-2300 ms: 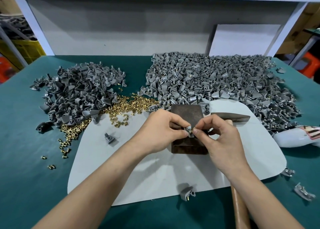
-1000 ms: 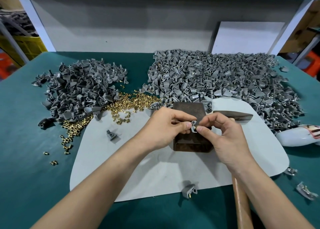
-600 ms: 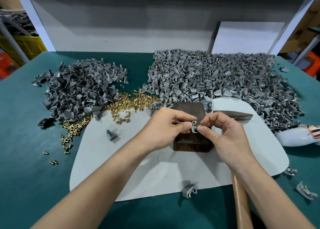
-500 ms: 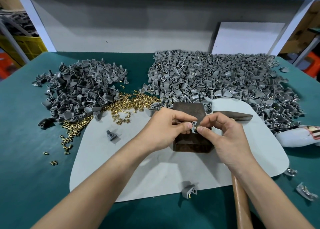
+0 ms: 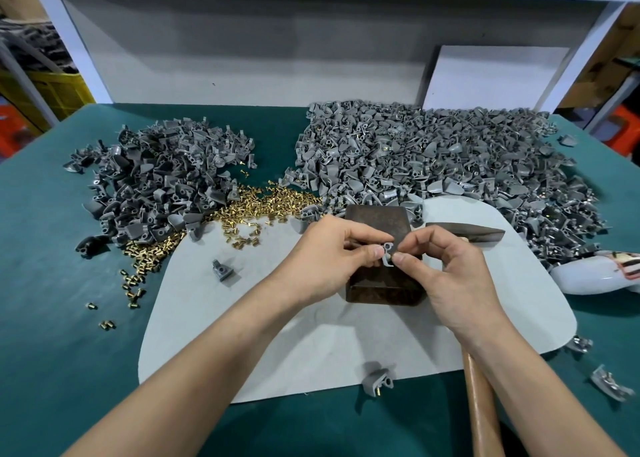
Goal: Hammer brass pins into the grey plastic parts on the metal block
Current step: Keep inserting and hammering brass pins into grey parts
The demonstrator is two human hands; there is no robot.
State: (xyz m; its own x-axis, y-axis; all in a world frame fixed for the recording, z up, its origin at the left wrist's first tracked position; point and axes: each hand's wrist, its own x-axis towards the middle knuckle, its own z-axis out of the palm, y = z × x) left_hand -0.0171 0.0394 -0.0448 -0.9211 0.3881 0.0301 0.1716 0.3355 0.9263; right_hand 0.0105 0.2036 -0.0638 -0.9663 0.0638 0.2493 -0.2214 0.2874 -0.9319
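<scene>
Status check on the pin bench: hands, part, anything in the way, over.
Hands: left hand and right hand both pinch one grey plastic part over the metal block. Unheld hammer lies beside the block, handle under the right wrist. No obstruction seen.

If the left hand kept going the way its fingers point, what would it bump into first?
Probably the right hand, whose fingertips pinch the same grey plastic part that the left hand holds, above the metal block.

Both hands, left hand (image 5: 325, 259) and right hand (image 5: 450, 276), pinch one grey plastic part (image 5: 388, 253) (fingertips meeting) above the metal block (image 5: 377, 221).
</scene>
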